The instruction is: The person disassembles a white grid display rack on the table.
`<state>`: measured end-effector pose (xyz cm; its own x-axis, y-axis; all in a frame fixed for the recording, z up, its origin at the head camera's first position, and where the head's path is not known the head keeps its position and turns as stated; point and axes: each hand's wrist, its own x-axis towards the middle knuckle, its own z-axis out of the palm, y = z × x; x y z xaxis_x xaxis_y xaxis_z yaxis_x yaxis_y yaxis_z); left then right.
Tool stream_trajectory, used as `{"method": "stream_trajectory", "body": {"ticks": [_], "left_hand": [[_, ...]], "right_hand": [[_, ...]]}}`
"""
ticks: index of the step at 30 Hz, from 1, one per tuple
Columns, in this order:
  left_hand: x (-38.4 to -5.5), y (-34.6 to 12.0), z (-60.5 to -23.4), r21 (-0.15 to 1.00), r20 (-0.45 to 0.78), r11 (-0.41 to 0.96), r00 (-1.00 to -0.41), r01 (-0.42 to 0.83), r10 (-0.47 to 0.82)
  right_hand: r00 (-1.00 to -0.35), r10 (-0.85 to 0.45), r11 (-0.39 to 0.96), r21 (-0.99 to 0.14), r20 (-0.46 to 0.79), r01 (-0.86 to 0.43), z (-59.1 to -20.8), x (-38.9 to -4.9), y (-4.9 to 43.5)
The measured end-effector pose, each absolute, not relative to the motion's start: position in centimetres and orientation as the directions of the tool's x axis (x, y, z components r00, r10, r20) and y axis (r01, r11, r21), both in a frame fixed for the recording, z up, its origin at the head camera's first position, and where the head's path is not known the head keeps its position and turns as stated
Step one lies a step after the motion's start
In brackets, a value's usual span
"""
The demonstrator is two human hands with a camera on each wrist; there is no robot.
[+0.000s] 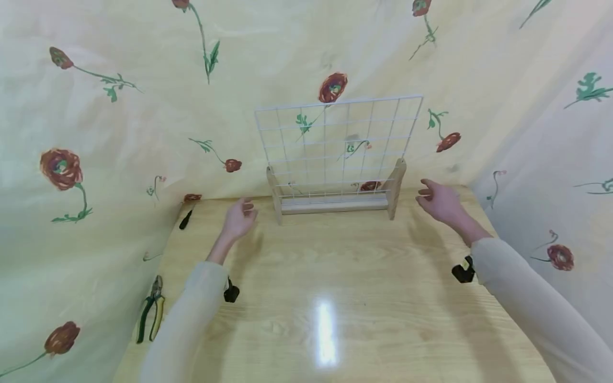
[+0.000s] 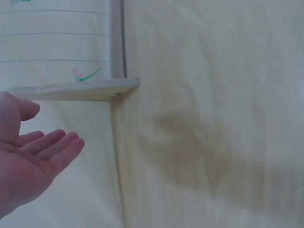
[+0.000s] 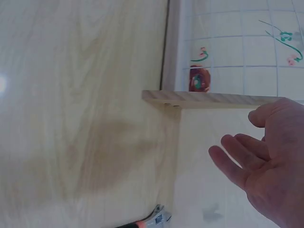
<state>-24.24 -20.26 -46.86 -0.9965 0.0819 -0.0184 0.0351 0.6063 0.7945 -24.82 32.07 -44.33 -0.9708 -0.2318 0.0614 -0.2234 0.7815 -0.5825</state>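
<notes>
A white wire grid (image 1: 335,103) stands upright at the back of the table, between the two side boards of a wooden stand (image 1: 395,189). A pale bar (image 1: 335,205) joins these boards near the bottom. My left hand (image 1: 238,219) is held over the table beside the left board, its fingers loosely bent and apart from the wood. On the other side, my right hand (image 1: 441,203) hovers near the right board, holding nothing. Both wrist views show a palm with relaxed fingers close to the nearer side board (image 2: 76,89).
Cutting pliers (image 1: 154,308) with dark and yellow handles lie at the table's left edge. Behind them is a black-handled screwdriver (image 1: 185,219). A metal-headed tool (image 3: 159,219) shows at the bottom of the right wrist view. Flower-patterned cloth (image 1: 119,159) encloses the wooden table (image 1: 297,266).
</notes>
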Motion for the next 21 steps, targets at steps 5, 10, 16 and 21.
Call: {"method": "stream_trajectory", "body": {"ticks": [5, 10, 16, 21], "left_hand": [[-26.9, -18.5, -45.3, 0.861, -0.029, 0.509, -0.998, 0.000, 0.050], [-28.9, -16.9, -44.1, 0.892, -0.019, 0.451, -0.997, 0.016, 0.071], [-30.2, -16.3, -43.8, 0.891, -0.027, 0.454, -0.996, 0.012, 0.080], [-30.7, -16.3, -44.0, 0.898, -0.011, 0.440, -0.995, 0.033, 0.098]], "right_hand": [[-0.983, -0.170, 0.732, -0.658, 0.071, -0.174, -43.2, -26.7, 31.1], [-0.991, -0.128, 0.662, -0.740, 0.044, -0.118, -42.2, -27.8, 30.5], [-0.991, -0.127, 0.620, -0.778, 0.030, -0.103, -41.9, -28.6, 29.4], [-0.989, -0.134, 0.591, -0.795, 0.064, -0.132, -42.1, -29.2, 29.0]]}}
